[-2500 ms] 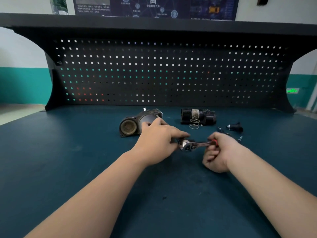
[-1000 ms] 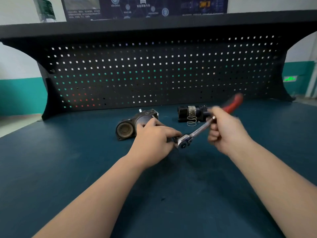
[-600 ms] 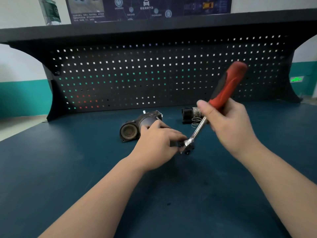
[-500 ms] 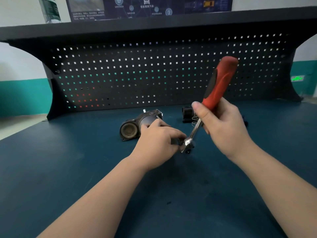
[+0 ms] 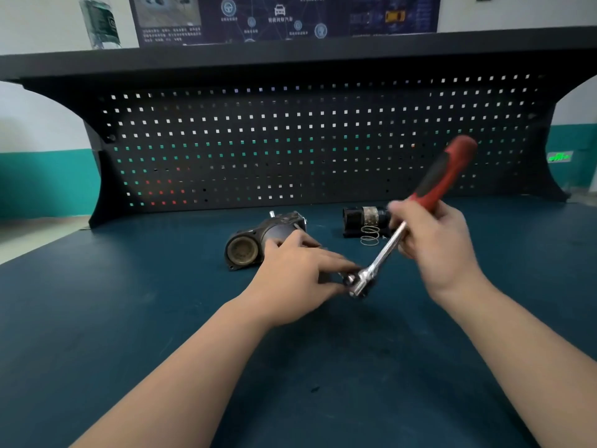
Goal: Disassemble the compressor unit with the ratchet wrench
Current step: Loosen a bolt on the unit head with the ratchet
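The ratchet wrench (image 5: pixel 384 252) has a chrome shaft and a red and black handle that points up and to the right. My right hand (image 5: pixel 433 244) grips it where the shaft meets the handle. Its chrome head sits low over the bench, against a small dark part that my left hand (image 5: pixel 297 273) holds at its fingertips; that part is mostly hidden. Just behind my left hand lies the grey compressor housing (image 5: pixel 255 242), its round opening facing me.
A black cylindrical part (image 5: pixel 363 219) with a wire spring (image 5: pixel 370 236) in front of it lies at the back of the blue bench (image 5: pixel 129 318). A black pegboard (image 5: pixel 290 147) closes off the rear.
My right hand lifted the wrench handle from flat on the bench, swung it up and over to the left, and now it leans back toward the right. My left hand stayed in place.
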A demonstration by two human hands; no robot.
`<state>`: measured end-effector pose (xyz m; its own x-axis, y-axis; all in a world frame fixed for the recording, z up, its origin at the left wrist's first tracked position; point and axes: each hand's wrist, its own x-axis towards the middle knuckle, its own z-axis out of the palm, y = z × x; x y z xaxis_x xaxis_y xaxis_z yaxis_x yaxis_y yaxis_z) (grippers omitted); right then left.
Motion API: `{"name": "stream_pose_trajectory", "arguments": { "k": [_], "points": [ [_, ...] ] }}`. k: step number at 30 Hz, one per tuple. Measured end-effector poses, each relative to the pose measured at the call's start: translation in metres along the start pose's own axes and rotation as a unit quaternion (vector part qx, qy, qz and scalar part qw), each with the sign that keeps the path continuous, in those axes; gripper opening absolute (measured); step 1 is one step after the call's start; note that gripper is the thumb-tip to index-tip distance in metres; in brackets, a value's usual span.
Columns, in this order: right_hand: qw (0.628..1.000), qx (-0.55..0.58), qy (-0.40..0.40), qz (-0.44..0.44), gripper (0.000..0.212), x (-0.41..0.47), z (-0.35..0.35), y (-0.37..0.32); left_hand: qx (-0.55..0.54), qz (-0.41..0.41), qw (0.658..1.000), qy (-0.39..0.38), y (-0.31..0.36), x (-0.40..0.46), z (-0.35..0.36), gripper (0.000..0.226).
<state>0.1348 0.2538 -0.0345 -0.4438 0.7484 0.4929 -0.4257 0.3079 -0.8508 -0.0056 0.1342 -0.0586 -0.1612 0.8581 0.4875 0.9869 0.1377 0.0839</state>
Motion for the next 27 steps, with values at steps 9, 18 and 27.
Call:
{"name": "stream_pose_trajectory", "arguments": {
  "k": [9, 18, 27],
  "points": [
    [0.981, -0.131, -0.044, -0.133, 0.035, -0.021, 0.016, 0.017, 0.005, -0.013, 1.000, 0.015, 0.001, 0.000, 0.001, 0.025],
    [0.992, -0.052, 0.107, -0.040, 0.030, 0.003, 0.002, 0.016, -0.182, -0.090, 0.967, 0.152, 0.000, 0.003, 0.003, 0.043],
    [0.992, -0.012, 0.125, -0.031, 0.031, 0.010, 0.007, 0.030, -0.025, -0.077, 0.996, 0.023, 0.003, 0.005, 0.001, 0.046]
  ]
}}
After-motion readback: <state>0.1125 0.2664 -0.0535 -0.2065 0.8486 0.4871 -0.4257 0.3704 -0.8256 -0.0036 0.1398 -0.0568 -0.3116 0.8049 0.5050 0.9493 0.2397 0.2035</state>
